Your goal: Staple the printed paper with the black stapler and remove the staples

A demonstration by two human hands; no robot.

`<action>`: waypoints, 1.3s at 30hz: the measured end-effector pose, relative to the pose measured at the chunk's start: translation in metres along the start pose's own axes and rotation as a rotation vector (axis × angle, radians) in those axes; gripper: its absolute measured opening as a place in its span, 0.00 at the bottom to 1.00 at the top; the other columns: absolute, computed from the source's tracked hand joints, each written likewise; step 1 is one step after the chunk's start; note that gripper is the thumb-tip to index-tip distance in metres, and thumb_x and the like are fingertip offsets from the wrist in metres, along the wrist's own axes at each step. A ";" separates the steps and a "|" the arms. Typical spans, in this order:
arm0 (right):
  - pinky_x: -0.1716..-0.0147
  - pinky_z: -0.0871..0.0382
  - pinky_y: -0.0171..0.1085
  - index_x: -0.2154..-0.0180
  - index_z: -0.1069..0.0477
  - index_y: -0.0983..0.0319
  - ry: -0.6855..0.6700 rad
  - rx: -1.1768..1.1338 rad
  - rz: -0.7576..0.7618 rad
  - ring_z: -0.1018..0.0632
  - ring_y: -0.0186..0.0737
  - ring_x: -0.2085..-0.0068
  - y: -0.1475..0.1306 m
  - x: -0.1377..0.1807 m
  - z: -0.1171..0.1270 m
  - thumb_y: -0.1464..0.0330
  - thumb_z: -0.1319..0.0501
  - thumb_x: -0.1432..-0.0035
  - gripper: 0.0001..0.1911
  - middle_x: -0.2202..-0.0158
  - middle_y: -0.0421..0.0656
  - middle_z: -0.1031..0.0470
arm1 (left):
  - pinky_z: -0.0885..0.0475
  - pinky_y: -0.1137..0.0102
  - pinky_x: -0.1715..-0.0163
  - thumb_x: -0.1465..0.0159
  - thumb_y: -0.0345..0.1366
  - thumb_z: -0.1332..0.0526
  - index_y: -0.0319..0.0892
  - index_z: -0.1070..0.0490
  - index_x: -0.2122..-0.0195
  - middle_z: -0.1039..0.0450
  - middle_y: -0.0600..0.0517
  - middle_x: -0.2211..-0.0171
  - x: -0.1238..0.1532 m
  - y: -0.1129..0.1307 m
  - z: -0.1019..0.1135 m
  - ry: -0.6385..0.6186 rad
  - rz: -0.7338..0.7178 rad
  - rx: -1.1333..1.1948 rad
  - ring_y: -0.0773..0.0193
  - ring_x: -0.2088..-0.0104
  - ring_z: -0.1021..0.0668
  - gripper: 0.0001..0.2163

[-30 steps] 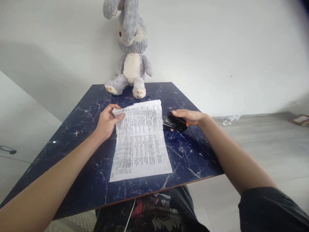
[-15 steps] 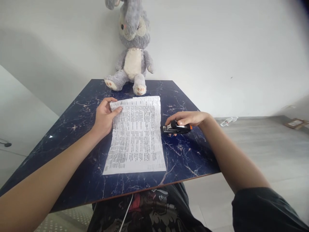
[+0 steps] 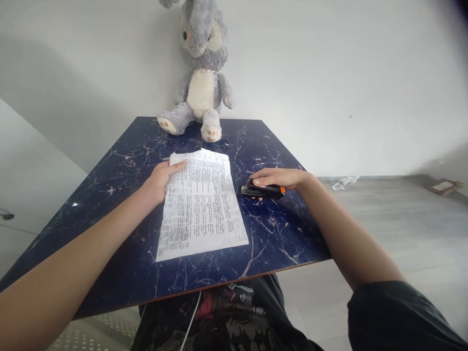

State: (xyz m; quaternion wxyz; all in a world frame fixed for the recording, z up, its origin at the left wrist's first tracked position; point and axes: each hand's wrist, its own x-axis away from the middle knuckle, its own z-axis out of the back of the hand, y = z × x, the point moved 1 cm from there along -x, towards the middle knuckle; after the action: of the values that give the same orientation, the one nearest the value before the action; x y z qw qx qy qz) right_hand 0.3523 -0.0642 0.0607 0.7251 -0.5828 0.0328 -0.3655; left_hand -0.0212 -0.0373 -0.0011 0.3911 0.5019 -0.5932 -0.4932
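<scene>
Paper (image 3: 203,204) farther left on marbled table (image 3: 278,229), wall (image 3: 314,83) behind

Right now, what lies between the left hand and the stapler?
The printed sheets, which the left hand holds, then a narrow strip of blue marbled tabletop up to the stapler in the right hand. The head view shows this.

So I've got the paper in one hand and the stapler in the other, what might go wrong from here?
Your left hand grips the paper only near its far left corner, so the opposite side might swing or slip. The paper's far edge looks uneven; if those are separate sheets, they could end up misaligned. Your right hand has fingertips showing under the stapler, so a squeeze might pinch one.
</scene>
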 end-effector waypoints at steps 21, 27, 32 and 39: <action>0.61 0.27 0.35 0.49 0.21 0.63 -0.054 0.107 0.047 0.22 0.38 0.62 0.000 0.000 0.000 0.45 0.35 0.36 0.29 0.61 0.44 0.20 | 0.15 0.51 0.54 0.37 0.34 0.28 0.43 0.22 0.49 0.18 0.42 0.52 0.016 0.018 -0.014 0.002 -0.060 0.059 0.42 0.51 0.15 0.15; 0.61 0.25 0.35 0.47 0.21 0.63 -0.065 0.011 0.080 0.20 0.39 0.62 0.000 0.000 -0.001 0.45 0.33 0.37 0.30 0.59 0.46 0.19 | 0.18 0.48 0.49 0.36 0.33 0.30 0.42 0.24 0.47 0.19 0.42 0.48 0.024 0.025 -0.023 -0.001 -0.009 0.038 0.41 0.47 0.17 0.16; 0.58 0.23 0.36 0.49 0.21 0.63 -0.057 -0.015 0.091 0.19 0.40 0.60 -0.002 0.000 -0.003 0.45 0.33 0.37 0.30 0.55 0.47 0.19 | 0.18 0.48 0.47 0.36 0.33 0.30 0.42 0.24 0.46 0.18 0.42 0.48 0.025 0.026 -0.025 -0.016 -0.013 0.048 0.42 0.47 0.17 0.16; 0.58 0.24 0.36 0.50 0.20 0.62 -0.055 -0.008 0.089 0.19 0.41 0.58 -0.002 -0.003 -0.005 0.46 0.32 0.38 0.28 0.56 0.46 0.19 | 0.18 0.50 0.47 0.35 0.31 0.30 0.39 0.24 0.46 0.17 0.45 0.51 0.026 0.025 -0.025 -0.023 0.011 0.101 0.44 0.49 0.16 0.17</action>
State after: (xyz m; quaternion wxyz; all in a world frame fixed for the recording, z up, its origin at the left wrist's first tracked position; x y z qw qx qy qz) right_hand 0.3461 -0.0670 0.0597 0.7390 -0.5933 0.0402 -0.3166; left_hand -0.0071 -0.0672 0.0284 0.3614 0.5119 -0.6245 -0.4662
